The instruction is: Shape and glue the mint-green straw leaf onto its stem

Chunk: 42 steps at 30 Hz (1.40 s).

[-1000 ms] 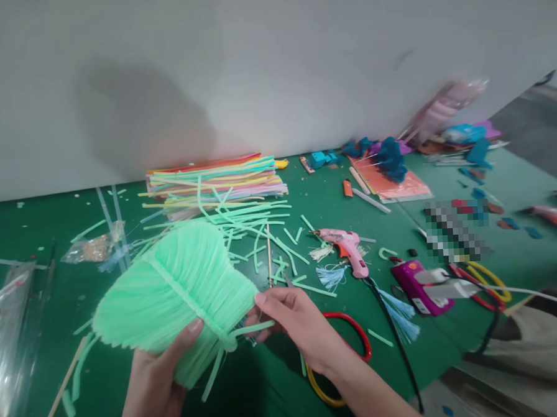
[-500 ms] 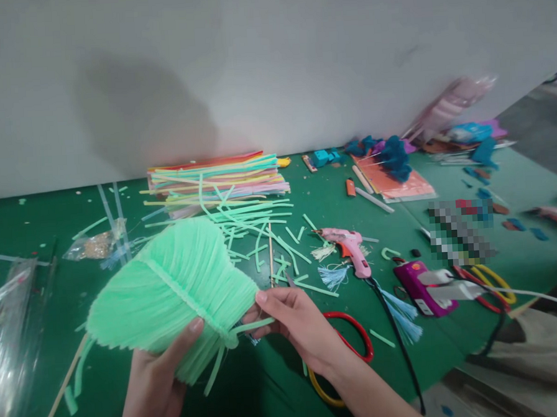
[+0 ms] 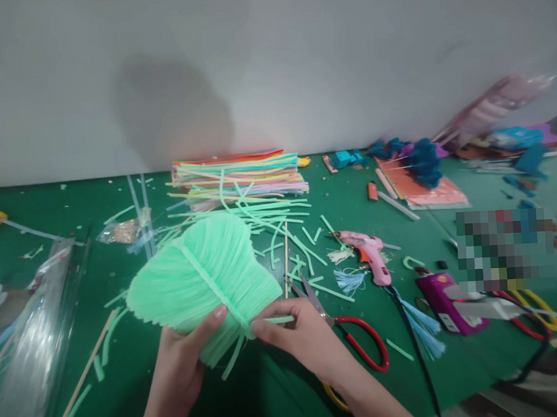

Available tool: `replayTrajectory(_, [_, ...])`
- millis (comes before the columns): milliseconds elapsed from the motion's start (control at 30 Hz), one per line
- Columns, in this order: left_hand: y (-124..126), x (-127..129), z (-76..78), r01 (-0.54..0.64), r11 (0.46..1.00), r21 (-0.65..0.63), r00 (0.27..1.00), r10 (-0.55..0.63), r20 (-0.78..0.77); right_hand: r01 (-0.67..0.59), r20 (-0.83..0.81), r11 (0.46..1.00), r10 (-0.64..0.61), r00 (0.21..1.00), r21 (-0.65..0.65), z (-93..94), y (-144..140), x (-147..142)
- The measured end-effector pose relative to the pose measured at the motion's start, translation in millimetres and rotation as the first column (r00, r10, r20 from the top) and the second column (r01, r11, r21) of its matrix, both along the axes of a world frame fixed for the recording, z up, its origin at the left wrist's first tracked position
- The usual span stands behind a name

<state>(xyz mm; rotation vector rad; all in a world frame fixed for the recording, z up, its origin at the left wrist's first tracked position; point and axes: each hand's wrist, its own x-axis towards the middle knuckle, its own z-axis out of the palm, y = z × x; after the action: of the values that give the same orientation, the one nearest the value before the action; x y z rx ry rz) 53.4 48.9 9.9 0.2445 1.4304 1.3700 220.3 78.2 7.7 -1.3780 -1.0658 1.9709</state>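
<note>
Bundle lifted nearer and shifted right since a moment ago, scissors now uncovered.

The left hand (image 3: 175,369) cups the mint-green straw fan (image 3: 202,281) from below, its fingers (image 3: 214,316) with the thumb pressed on the tied waist, which keeps the bound straws from splaying. The right hand (image 3: 304,341) pinches a loose green tie strip (image 3: 277,320) at the knot, fingers closed on it, so the binding stays taut. The fan hangs above the green surface (image 3: 449,249), near its front edge. Just right of the right hand lie red-handled scissors (image 3: 355,341), within easy reach; farther right, a pink glue gun (image 3: 369,256). Beyond the fan sits a stack of coloured straws (image 3: 239,176), with cut green pieces scattered between.
</note>
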Motion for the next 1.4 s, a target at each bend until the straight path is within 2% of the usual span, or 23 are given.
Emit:
replayTrajectory(133, [-2, -1, -4.2, 0.028, 1.0, 0.009, 1.0, -0.028, -0.005, 0.087, -0.015, 0.989, -0.089, 0.996, -0.121, -1.7, -9, -9])
replayTrajectory(367, [-7, -4, -11.6, 0.063, 0.998, 0.019, 0.998, -0.063, -0.01, 0.248, -0.054, 0.939, -0.268, 0.962, -0.237, -4.5, -13, -20])
replayTrajectory(500, [-5, -2, -8.0, 0.03, 0.998, 0.051, 0.999, -0.029, -0.031, 0.274, -0.167, 0.904, -0.341, 0.925, -0.328, -3.5, -14, -22])
replayTrajectory(667, [-4, -1, -3.7, -0.035, 0.997, 0.069, 0.998, 0.039, -0.053, 0.175, -0.323, 0.935, -0.276, 0.905, -0.308, -4.8, -16, -22])
replayTrajectory(800, [-4, -3, -5.2, -0.024, 0.997, 0.073, 1.0, 0.025, -0.016, 0.139, -0.321, 0.951, -0.228, 0.919, -0.277, -5.1, -14, -22])
replayTrajectory(1067, [-4, -2, -5.0, -0.004, 0.997, 0.072, 1.0, 0.004, 0.0, 0.144, -0.301, 0.959, -0.217, 0.929, -0.245, -7.6, -15, -25])
replayTrajectory(1400, [-3, -2, -0.9, 0.039, 0.995, 0.092, 0.999, -0.041, 0.025, 0.141, -0.349, 0.962, -0.219, 0.911, -0.236, -8.7, -13, -29])
